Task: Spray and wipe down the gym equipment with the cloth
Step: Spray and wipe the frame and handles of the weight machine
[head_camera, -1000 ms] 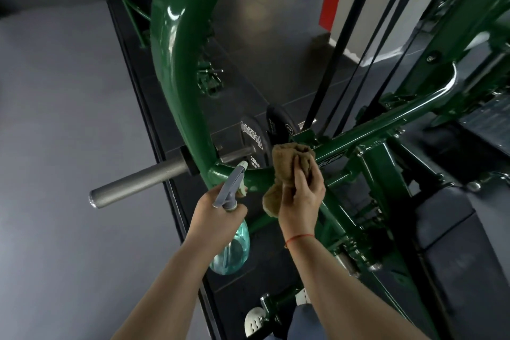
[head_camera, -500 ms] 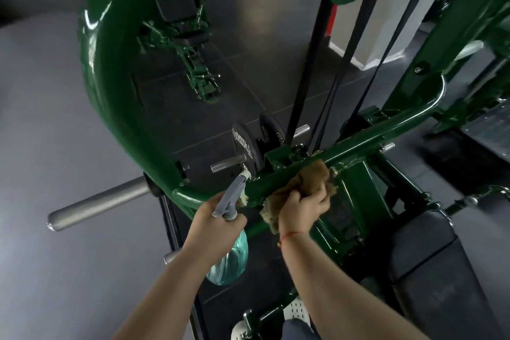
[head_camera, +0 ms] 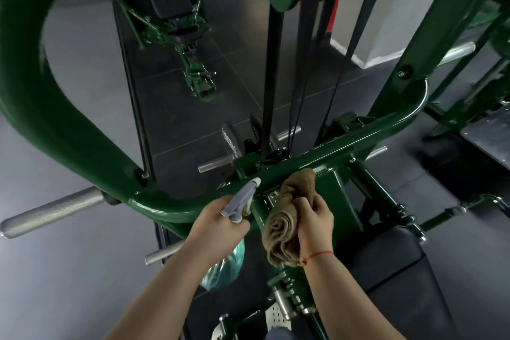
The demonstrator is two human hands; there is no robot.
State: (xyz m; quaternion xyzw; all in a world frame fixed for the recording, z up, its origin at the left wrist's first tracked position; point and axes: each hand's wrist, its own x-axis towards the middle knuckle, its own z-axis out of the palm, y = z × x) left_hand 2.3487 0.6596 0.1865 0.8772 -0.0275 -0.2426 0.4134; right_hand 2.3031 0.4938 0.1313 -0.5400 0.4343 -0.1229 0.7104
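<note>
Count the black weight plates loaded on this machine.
2. The near plate stands by the silver peg beyond the green frame, above the spray bottle nozzle; the far plate stands just behind it, beside the black belt. Others may be hidden.

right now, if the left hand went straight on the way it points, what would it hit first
Most likely the green bar: the left hand grips the bottle with its nozzle aimed at the bar, just left of the cloth. The gap looks small, though depth is unclear.
</note>
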